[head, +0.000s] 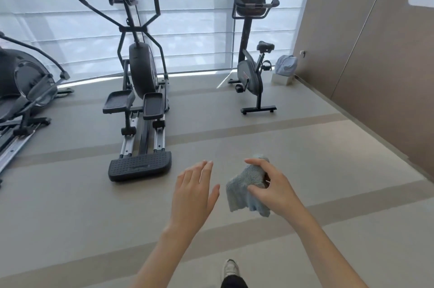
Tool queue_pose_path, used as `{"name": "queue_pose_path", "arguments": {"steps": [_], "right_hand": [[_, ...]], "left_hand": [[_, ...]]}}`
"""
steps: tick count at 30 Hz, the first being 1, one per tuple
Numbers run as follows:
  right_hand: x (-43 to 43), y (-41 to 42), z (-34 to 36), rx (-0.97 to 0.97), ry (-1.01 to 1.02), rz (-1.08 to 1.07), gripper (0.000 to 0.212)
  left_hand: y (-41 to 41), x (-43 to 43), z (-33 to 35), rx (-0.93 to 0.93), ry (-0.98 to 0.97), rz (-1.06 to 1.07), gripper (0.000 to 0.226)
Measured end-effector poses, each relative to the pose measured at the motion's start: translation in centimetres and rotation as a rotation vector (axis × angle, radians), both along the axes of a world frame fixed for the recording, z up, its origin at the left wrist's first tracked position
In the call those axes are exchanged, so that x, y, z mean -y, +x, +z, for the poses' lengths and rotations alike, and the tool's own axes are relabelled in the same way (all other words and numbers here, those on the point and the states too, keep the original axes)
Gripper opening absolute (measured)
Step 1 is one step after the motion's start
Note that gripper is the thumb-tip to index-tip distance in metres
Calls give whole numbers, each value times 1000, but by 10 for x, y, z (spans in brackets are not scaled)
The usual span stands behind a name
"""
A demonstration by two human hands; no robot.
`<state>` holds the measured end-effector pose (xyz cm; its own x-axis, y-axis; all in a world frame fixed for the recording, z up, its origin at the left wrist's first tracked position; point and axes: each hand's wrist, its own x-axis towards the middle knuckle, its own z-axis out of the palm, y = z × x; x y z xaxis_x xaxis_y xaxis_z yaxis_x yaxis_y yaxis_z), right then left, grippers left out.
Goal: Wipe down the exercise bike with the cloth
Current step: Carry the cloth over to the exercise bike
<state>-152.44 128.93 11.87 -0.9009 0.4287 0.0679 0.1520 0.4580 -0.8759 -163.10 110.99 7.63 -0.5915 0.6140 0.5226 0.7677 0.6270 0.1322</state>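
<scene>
The black exercise bike stands upright at the far right by the window, with its console up top and its saddle facing the wall. It is well beyond my reach. My right hand is closed on a light blue fluffy cloth, which hangs crumpled from my fingers above the floor. Just left of the cloth, my left hand is held flat with the fingers apart and holds nothing.
A black elliptical trainer stands ahead on the left, and part of another machine shows at the left edge. A light blue bag rests on a white box beside the bike. A beige wall runs along the right. My shoe is at the bottom.
</scene>
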Motion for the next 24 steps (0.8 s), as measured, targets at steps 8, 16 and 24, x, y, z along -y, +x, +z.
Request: {"name": "queue_pose_path", "arguments": {"steps": [8, 16, 24], "right_hand": [[-125, -196, 12, 8, -21, 44, 56], [-217, -368, 11, 26, -20, 94, 55], [-306, -566, 2, 24, 13, 87, 55]], "left_hand": [[-186, -128, 6, -29, 16, 27, 50], [-350, -213, 0, 17, 5, 75, 51], [-551, -304, -9, -5, 36, 69, 50]]}}
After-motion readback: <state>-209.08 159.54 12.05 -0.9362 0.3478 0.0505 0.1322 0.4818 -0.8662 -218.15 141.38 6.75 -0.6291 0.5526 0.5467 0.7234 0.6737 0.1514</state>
